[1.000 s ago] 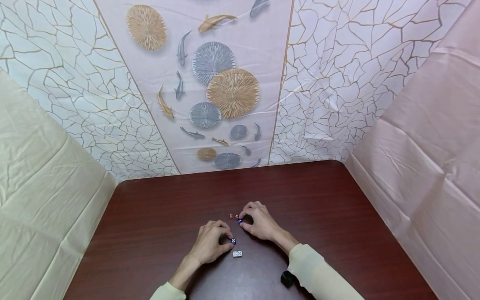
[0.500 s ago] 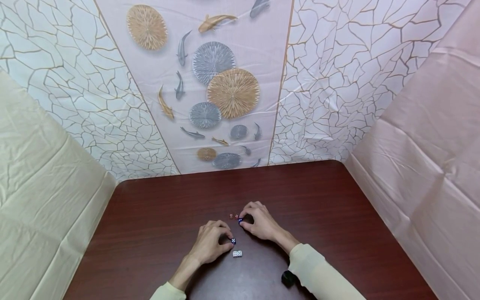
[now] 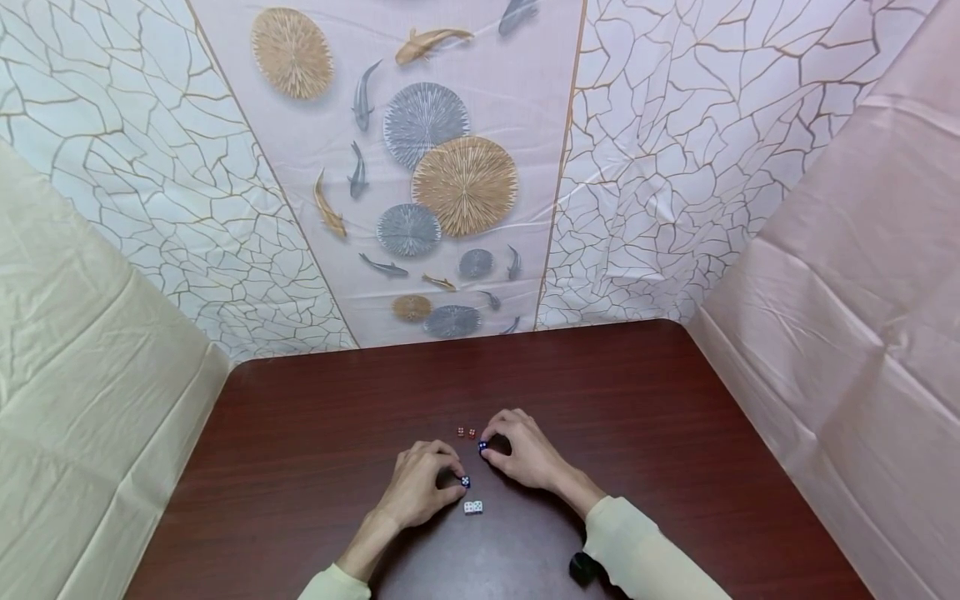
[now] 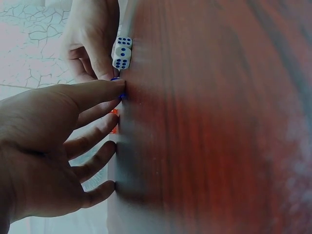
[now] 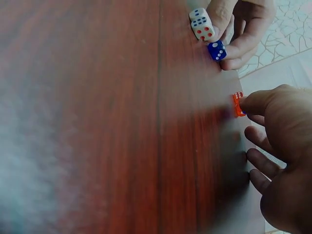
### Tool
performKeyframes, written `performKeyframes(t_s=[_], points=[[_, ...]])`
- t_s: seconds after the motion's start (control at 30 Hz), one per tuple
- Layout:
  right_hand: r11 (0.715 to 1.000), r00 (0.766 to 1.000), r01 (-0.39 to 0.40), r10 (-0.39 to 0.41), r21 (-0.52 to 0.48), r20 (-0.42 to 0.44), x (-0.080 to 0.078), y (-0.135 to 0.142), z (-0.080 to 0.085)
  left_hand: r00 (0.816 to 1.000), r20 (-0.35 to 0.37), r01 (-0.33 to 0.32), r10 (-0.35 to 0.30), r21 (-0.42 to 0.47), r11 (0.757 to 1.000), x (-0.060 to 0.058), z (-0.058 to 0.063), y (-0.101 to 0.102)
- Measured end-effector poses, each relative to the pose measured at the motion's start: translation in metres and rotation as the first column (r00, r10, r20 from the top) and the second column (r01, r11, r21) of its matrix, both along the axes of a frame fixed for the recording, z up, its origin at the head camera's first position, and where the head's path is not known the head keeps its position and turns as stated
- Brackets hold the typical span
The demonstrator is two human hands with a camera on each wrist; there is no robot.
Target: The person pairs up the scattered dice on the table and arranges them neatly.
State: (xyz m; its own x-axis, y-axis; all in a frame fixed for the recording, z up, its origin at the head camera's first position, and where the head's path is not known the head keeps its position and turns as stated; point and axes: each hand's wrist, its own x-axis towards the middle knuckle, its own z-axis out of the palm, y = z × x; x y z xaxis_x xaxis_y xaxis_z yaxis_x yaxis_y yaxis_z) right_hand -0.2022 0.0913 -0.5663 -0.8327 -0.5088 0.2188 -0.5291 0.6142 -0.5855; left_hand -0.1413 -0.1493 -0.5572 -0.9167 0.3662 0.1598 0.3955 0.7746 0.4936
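Note:
My left hand [image 3: 420, 485] pinches a dark blue die [image 3: 466, 482] between thumb and forefinger, low at the tabletop. Farther off and to the right, my right hand [image 3: 527, 452] pinches a second blue die [image 3: 483, 447]; its thumb mostly covers that die in the right wrist view. Two white dice [image 3: 473, 507] sit side by side just nearer than the left hand's die. Beyond the right hand's fingertips lie two small red dice [image 3: 467, 432], a narrow gap between them. The right wrist view shows the white dice [image 5: 202, 24] close to the left hand's blue die [image 5: 217, 50].
A dark red-brown wooden table [image 3: 315, 417] carries everything. Patterned cloth [image 3: 465, 275] hangs behind its far edge, and plain pale cloth [image 3: 840, 333] flanks both sides. A black object [image 3: 582, 568] shows beside the right sleeve [image 3: 637, 542].
My right hand has drawn its blue die slightly nearer and to the right, opening a gap from the red dice. The left hand and the white dice stay put.

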Motion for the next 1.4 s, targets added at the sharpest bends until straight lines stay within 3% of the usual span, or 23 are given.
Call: performKeyframes(t_s=[0.5, 0.87, 1.4], points=[[1.0, 1.0, -0.021, 0.021, -0.005, -0.009, 0.024, -0.002, 0.002, 1.0, -0.01, -0.005, 0.005, 0.009, 1.0, 0.002, 0.003, 0.0], [1.0, 1.0, -0.015, 0.015, -0.005, -0.004, 0.031, 0.001, 0.0, 1.0, -0.009, -0.004, 0.004, 0.011, 1.0, 0.002, 0.002, 0.001], [0.998, 0.996, -0.057, 0.056, -0.007, -0.066, 0.037, 0.0, -0.004, 1.0, -0.004, -0.004, 0.004, -0.003, 1.0, 0.001, 0.002, 0.002]])
